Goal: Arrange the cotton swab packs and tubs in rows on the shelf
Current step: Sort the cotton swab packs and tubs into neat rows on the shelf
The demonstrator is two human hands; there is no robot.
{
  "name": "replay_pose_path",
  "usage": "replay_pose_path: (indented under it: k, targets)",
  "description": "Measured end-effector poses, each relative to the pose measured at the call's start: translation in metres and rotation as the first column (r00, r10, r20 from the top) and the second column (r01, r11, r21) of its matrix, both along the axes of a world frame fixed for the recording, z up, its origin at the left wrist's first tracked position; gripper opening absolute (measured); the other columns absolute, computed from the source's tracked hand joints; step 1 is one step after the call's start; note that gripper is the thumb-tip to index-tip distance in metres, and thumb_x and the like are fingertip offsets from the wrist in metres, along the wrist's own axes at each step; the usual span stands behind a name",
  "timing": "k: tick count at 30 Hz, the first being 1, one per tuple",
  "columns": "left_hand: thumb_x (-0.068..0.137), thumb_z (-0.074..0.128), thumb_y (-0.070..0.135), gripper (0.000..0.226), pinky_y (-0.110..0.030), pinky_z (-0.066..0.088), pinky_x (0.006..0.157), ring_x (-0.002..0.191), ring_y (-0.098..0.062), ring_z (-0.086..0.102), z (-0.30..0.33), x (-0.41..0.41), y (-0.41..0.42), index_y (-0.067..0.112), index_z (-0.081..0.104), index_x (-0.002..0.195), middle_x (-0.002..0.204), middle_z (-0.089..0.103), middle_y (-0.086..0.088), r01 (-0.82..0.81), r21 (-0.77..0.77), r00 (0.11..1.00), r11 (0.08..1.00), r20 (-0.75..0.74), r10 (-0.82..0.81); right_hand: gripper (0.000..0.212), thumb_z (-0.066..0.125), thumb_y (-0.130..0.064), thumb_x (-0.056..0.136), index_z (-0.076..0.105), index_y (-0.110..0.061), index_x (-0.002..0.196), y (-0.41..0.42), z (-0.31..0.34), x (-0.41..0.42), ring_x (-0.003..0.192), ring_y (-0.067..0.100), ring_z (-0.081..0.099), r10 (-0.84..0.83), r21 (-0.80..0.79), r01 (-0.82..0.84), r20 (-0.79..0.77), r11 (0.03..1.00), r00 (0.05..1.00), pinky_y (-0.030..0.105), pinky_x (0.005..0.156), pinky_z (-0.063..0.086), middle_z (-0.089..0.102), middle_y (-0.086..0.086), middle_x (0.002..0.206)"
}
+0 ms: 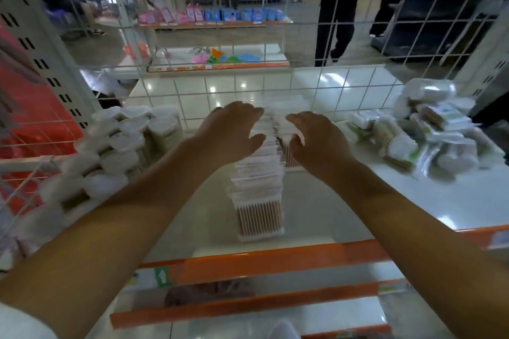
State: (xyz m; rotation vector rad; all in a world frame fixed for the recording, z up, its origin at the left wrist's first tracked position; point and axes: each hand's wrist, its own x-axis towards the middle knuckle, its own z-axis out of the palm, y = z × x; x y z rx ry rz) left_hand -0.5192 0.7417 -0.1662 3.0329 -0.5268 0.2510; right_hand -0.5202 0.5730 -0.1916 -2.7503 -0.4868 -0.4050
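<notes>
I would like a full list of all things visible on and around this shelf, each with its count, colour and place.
Row of flat swab packs: one row, count unclear, clear with tan sticks, shelf middle, running front to back.
Round swab tubs: many, blurred, white lids, shelf left, in rows.
Loose pile of swab packs: many, white with some green, shelf right, unsorted.
Shelf: one, white with orange front edge.
Wire grid: one, white, behind the shelf.
Far shelves: orange edges, pink and blue goods, beyond the grid.
Two people: dark clothes, standing, upper right.
Left hand: open, at the left of the row's far end.
Right hand: open, at its right.
</notes>
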Motion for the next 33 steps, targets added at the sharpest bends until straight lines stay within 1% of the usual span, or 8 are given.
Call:
replay_pose_path:
  k: [5, 10, 13, 20, 24, 28, 31, 33]
  targets:
    - [0.091, 0.050, 0.035, 0.049, -0.041, 0.037, 0.102, 0.124, -0.022, 0.044, -0.005, -0.002, -0.050, 0.013, 0.043, 0.134, 0.133, 0.051, -0.007, 0.024, 0.006, 1.000, 1.000, -0.009, -0.024, 0.044, 0.046, -0.013, 0.092, 0.044, -0.012, 0.136, -0.046, -0.002, 0.000, 0.123, 0.021, 0.044, -0.025, 0.020, 0.025, 0.014, 0.999, 1.000, 0.029, 0.099, 0.036, 0.049, 0.007, 0.136]
    - [0.091, 0.050, 0.035, 0.052, -0.040, 0.034, 0.105, 0.127, -0.022, 0.040, -0.007, 0.000, -0.093, 0.013, 0.040, 0.137, 0.137, 0.047, -0.007, 0.052, -0.010, 0.997, 0.999, -0.053, -0.053, 0.041, 0.046, -0.012, 0.092, 0.048, -0.012, 0.133, -0.090, -0.006, 0.003, 0.120, 0.021, 0.046, -0.055, 0.050, 0.055, 0.000, 0.997, 0.999, 0.028, 0.096, 0.036, 0.052, 0.007, 0.132]
    - [0.092, 0.049, 0.037, 0.050, -0.038, 0.036, 0.102, 0.124, -0.022, 0.042, -0.008, 0.008, -0.117, 0.015, 0.041, 0.135, 0.134, 0.049, -0.006, 0.078, -0.024, 0.996, 0.997, -0.040, -0.079, 0.040, 0.049, -0.010, 0.088, 0.053, -0.010, 0.128, -0.117, -0.009, 0.009, 0.115, 0.024, 0.049, -0.068, 0.065, 0.067, 0.017, 0.996, 0.998, 0.029, 0.093, 0.037, 0.056, 0.008, 0.126]
    - [0.092, 0.047, 0.038, 0.047, -0.037, 0.039, 0.098, 0.119, -0.021, 0.045, -0.016, 0.021, -0.174, 0.016, 0.044, 0.133, 0.127, 0.052, -0.004, 0.101, -0.037, 0.994, 0.994, -0.038, -0.103, 0.031, 0.056, -0.002, 0.081, 0.062, -0.002, 0.112, -0.173, -0.008, 0.014, 0.099, 0.036, 0.057, -0.061, 0.116, 0.052, 0.081, 0.992, 0.995, 0.043, 0.084, 0.047, 0.064, 0.016, 0.108]
    - [0.091, 0.047, 0.037, 0.046, -0.040, 0.038, 0.099, 0.120, -0.023, 0.045, -0.021, 0.025, -0.202, 0.015, 0.045, 0.132, 0.130, 0.052, -0.005, 0.094, -0.040, 0.995, 0.995, -0.034, -0.095, 0.028, 0.057, -0.003, 0.080, 0.064, -0.003, 0.107, -0.200, -0.015, 0.021, 0.096, 0.036, 0.059, -0.047, 0.111, 0.035, 0.107, 0.993, 0.993, 0.040, 0.082, 0.045, 0.065, 0.015, 0.104]
    - [0.090, 0.048, 0.034, 0.042, -0.037, 0.041, 0.093, 0.117, -0.024, 0.048, -0.028, 0.031, -0.228, 0.016, 0.047, 0.129, 0.125, 0.055, -0.005, 0.099, -0.080, 0.995, 0.992, -0.011, -0.100, 0.033, 0.052, -0.005, 0.082, 0.062, -0.007, 0.113, -0.224, -0.018, 0.028, 0.106, 0.032, 0.055, -0.067, 0.091, 0.059, 0.090, 0.994, 0.994, 0.036, 0.088, 0.042, 0.063, 0.011, 0.111]
    - [0.089, 0.050, 0.035, 0.043, -0.037, 0.040, 0.091, 0.116, -0.026, 0.049, -0.032, 0.043, -0.248, 0.018, 0.048, 0.128, 0.125, 0.055, -0.005, 0.099, -0.105, 0.995, 0.989, -0.012, -0.101, 0.030, 0.052, -0.005, 0.085, 0.062, -0.005, 0.114, -0.247, -0.012, 0.035, 0.109, 0.031, 0.053, -0.118, 0.149, 0.107, 0.069, 0.983, 0.991, 0.036, 0.088, 0.039, 0.062, 0.012, 0.115]
    - [0.089, 0.051, 0.035, 0.043, -0.036, 0.040, 0.090, 0.115, -0.026, 0.050, -0.033, 0.054, -0.261, 0.018, 0.047, 0.129, 0.125, 0.055, -0.006, 0.098, -0.113, 0.995, 0.989, -0.011, -0.100, 0.029, 0.052, -0.006, 0.086, 0.063, -0.006, 0.112, -0.262, -0.008, 0.045, 0.107, 0.030, 0.054, -0.166, 0.192, 0.152, 0.059, 0.970, 0.984, 0.030, 0.084, 0.037, 0.062, 0.012, 0.115]
